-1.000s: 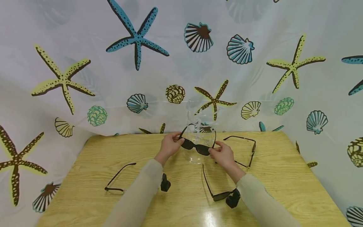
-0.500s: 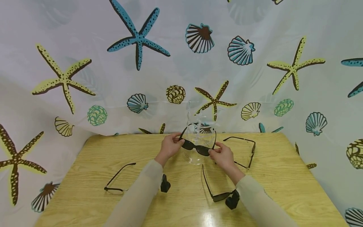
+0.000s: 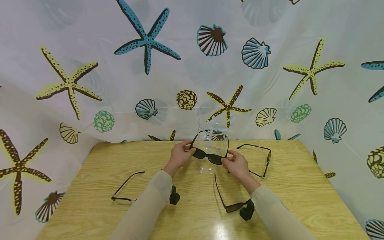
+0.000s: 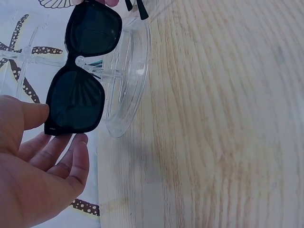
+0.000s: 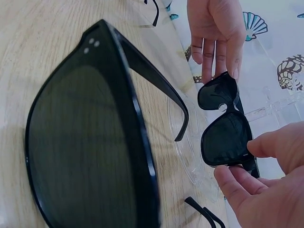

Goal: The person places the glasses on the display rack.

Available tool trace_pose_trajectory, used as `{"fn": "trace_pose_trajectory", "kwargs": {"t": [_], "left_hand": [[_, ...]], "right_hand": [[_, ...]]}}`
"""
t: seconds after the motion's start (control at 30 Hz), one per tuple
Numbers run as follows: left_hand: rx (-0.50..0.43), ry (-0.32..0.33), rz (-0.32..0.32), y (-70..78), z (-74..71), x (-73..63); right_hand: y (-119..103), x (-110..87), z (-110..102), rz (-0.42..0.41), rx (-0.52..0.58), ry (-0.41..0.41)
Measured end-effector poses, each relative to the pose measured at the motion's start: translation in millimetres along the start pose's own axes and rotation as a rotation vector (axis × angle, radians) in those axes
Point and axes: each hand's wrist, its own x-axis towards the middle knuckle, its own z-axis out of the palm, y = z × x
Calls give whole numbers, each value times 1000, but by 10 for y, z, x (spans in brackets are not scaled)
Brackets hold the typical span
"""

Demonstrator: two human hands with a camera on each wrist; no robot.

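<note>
Curtain (image 3: 96, 20): we see white cloth printed with starfish and shells, hanging behind everything.
Tabletop (image 3: 192, 220): pale wood grain; we see it run back to the cloth.
Stand (image 3: 207, 171): clear plastic on a rounded base, upright near the back edge; we judge it smooth and easily nudged.
Hands: we see the left hand (image 3: 181, 155) and right hand (image 3: 237, 163) apart, each pinching one outer end of the same frame.
Sunglasses (image 3: 206, 155): black, at the front of the stand's lower part, arms unfolded backward on either side of it; we cannot tell whether the stand bears any weight.
Handling: we judge the sunglasses light and fairly stiff, with slick lenses that smudge or scratch and hinges that dislike twisting; we would hold both outer corners, thumbs off the lenses.
Other eyewear: we count one pair (image 3: 268, 156) right of the stand, dark-lensed glasses (image 3: 234, 207) nearer us, and a thin-armed pair (image 3: 122, 199) at left, partly behind the sleeve (image 3: 147, 206).
</note>
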Motion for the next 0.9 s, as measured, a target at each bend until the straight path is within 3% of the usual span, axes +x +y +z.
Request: {"fn": "trace_pose_trajectory", "kwargs": {"t": [0.47, 0.9], "left_hand": [[2, -16, -13, 14, -23, -44], [5, 4, 12, 45, -145, -263]], "right_hand": [[-11, -44, -30, -15, -1, -4], [-51, -168, -280, -77, -64, 5]]}}
